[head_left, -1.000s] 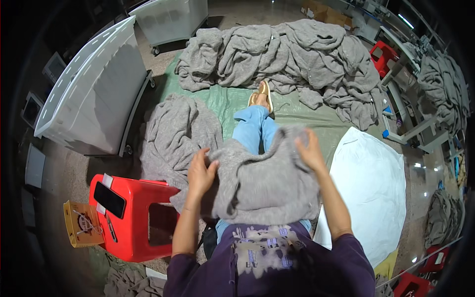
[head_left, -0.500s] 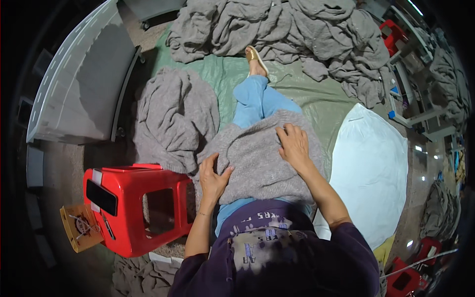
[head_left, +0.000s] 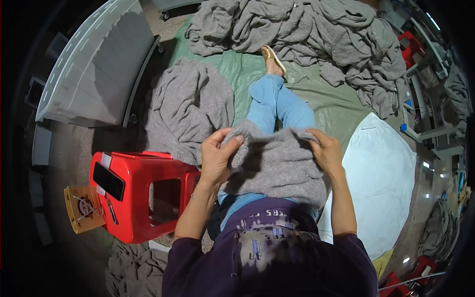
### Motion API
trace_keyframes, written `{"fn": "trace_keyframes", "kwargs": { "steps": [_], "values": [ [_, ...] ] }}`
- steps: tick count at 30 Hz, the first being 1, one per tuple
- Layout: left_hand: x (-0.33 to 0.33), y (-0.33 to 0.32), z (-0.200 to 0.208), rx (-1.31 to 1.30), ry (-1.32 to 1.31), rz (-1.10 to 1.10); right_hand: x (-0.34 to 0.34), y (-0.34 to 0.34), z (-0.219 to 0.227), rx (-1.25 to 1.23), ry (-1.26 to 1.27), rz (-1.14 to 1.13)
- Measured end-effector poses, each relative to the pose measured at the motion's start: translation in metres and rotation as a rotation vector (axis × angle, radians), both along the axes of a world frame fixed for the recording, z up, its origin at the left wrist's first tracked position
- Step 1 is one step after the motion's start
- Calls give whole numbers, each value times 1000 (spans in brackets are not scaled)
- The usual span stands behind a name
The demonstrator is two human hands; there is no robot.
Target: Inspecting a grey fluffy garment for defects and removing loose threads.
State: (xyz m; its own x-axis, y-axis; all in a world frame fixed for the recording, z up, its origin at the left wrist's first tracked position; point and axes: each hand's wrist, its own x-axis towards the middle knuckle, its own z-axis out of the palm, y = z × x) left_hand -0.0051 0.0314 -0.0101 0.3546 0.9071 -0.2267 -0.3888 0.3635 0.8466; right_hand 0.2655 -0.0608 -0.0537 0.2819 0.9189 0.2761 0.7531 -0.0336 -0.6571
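Observation:
A grey knitted garment [head_left: 277, 171] lies across my lap over light blue trousers. Its far edge is lifted off my legs, pulled up between my two hands. My left hand [head_left: 216, 153] is closed on the left end of that edge, thumb on top of the bunched knit. At the right end, my right hand [head_left: 325, 150] pinches the same edge between thumb and fingers. The raised cloth shades the part below it. To the left of the lap, a heap of the same grey knit [head_left: 190, 109] lies close to my left hand.
A red plastic stool [head_left: 138, 198] at the left carries a phone [head_left: 109, 180] and a pen, with a tan paper bag [head_left: 84, 209] beside it. A white wheeled bin [head_left: 99, 69] stands behind. More grey knits [head_left: 297, 34] are piled ahead on green sheeting; a white sack [head_left: 378, 183] lies right.
Both hands lay on the flat garment before; now they grip its far edge and hold it up. The whole view has shifted slightly, so surroundings appear further right.

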Motion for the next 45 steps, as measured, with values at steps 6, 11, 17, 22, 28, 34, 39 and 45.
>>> {"fn": "trace_keyframes", "kwargs": {
  "steps": [6, 11, 17, 22, 28, 34, 39, 45],
  "values": [
    [61, -15, 96, 20, -437, -471, 23, -89, 118, 759, 971, 481],
    [76, -27, 113, 169, -370, -466, -35, -78, 155, 866, 843, 699],
    [25, -26, -24, 65, 168, -187, -105, -32, 64, -85, 625, 804],
    [2, -41, -38, 93, 206, 60, -115, -24, 46, -184, 573, 906],
    [18, -45, -36, 114, 152, 146, -103, 0, 47, 276, 422, 513],
    [12, -34, -32, -217, -127, -66, -105, -5, 23, 328, 444, 257],
    [7, -38, -28, -345, -252, -156, -102, -9, 28, 249, 357, 340],
    [7, -43, -26, -223, -120, -109, -103, -11, 27, 339, 257, 349]
  ]
}}
